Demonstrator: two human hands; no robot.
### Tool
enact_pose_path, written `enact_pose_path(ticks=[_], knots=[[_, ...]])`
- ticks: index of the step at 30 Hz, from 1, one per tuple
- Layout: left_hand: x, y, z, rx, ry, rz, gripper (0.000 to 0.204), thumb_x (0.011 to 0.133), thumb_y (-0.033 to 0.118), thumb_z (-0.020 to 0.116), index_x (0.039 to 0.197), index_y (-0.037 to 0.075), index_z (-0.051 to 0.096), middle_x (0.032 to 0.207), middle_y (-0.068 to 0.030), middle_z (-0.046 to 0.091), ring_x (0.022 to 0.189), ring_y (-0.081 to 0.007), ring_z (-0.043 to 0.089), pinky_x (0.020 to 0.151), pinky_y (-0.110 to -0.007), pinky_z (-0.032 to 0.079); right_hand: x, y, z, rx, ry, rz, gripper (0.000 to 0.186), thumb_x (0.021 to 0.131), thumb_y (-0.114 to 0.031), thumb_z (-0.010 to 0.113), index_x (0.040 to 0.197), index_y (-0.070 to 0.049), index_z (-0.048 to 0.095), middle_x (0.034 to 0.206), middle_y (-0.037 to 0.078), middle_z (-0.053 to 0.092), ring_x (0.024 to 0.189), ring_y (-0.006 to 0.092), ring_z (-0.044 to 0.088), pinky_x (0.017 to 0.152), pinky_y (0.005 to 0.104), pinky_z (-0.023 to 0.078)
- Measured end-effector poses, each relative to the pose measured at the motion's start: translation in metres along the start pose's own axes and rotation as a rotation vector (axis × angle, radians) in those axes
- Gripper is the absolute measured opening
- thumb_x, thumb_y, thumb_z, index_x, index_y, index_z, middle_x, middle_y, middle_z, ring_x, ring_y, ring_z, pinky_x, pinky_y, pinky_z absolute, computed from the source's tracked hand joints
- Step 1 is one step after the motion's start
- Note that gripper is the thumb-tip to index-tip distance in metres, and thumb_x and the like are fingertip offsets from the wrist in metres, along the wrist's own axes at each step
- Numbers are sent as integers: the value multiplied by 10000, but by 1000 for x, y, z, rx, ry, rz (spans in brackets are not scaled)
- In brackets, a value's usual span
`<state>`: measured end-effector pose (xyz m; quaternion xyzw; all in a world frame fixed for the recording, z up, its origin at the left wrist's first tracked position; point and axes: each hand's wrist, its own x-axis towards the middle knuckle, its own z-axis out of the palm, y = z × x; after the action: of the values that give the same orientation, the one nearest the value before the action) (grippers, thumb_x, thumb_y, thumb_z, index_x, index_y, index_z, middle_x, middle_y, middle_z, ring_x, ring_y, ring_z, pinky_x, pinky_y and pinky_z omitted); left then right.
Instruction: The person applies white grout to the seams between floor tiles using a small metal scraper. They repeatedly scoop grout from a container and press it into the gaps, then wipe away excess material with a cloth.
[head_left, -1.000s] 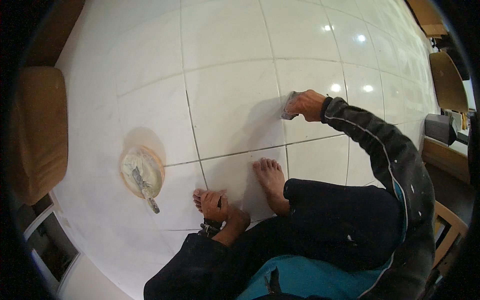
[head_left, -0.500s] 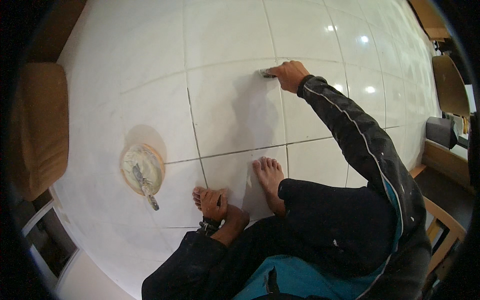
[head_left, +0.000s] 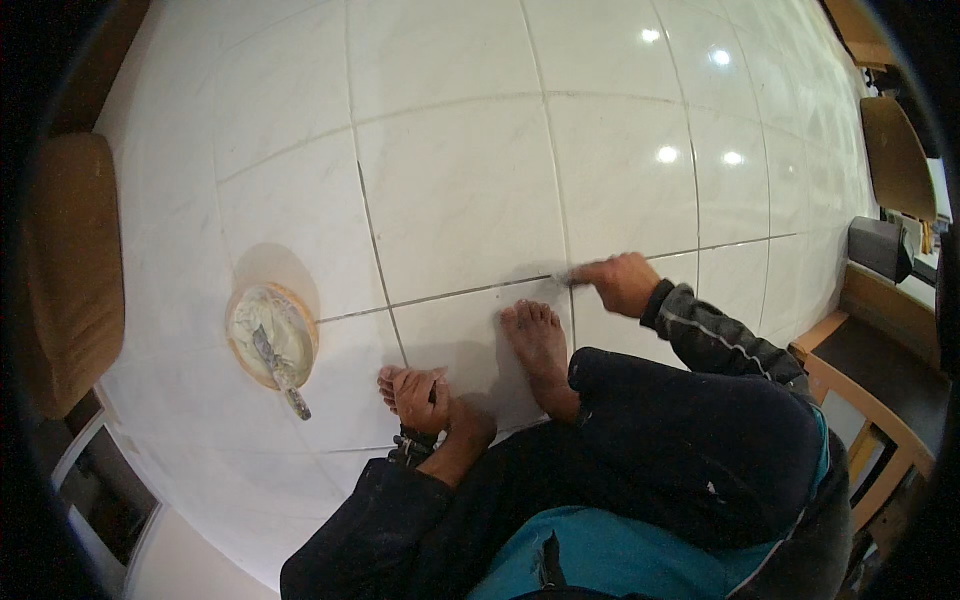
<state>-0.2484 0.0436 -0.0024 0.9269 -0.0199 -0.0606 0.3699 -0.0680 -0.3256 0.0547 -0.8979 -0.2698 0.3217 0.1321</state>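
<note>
Right hand: the right hand (head_left: 622,283) is closed around a small grey flat tool (head_left: 574,276), of which only the tip shows past the fingers; the kind of tool cannot be told.
Tool position: the tip is pressed to the dark grout line (head_left: 470,291) of the glossy white marble-look tiled floor (head_left: 450,180), just where that line crosses a second joint running away from the person.
Left hand: the left hand (head_left: 420,398) is laid flat on top of the bare left foot (head_left: 440,405), fingers loosely together and curled over it; nothing is held in it. A dark band is seen at the wrist.
Feet: the bare right foot (head_left: 540,345) is planted on the tile just below the grout line, near the right hand.
Bowl: a round shallow tan-rimmed bowl of pale paste (head_left: 271,335) stands on the floor to the person's left, well apart from both hands.
Bowl contents: a metal spatula with a dark handle (head_left: 278,370) lies in the paste, its handle resting over the near rim.
Clothing: dark sleeves and trousers are worn, with a teal garment at the lower edge.
Surroundings: a tan cushioned seat (head_left: 70,270) is at the far left; wooden furniture (head_left: 870,420) is at the right.
</note>
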Motion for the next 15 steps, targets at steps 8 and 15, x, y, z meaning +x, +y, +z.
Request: enact_pose_path(ticks=[8,15], knots=[[1,6,-5,1,-3,6,165,788,154,620,898,72,712,846,-97,696,841,-288,621,924,-425,415,46,9,-36,124,308,227,332,811,-59,571,1133,-114,634,854,158,701,765,357,678,687,444,549],[2,4,-5,16,28,13,163,792,165,620,891,71,710,837,-107,686,835,-297,614,911,-437,418,46,-36,12,-20,258,-116,336,815,-89,573,1144,-130,621,963,111,692,846,301,673,667,435,547]])
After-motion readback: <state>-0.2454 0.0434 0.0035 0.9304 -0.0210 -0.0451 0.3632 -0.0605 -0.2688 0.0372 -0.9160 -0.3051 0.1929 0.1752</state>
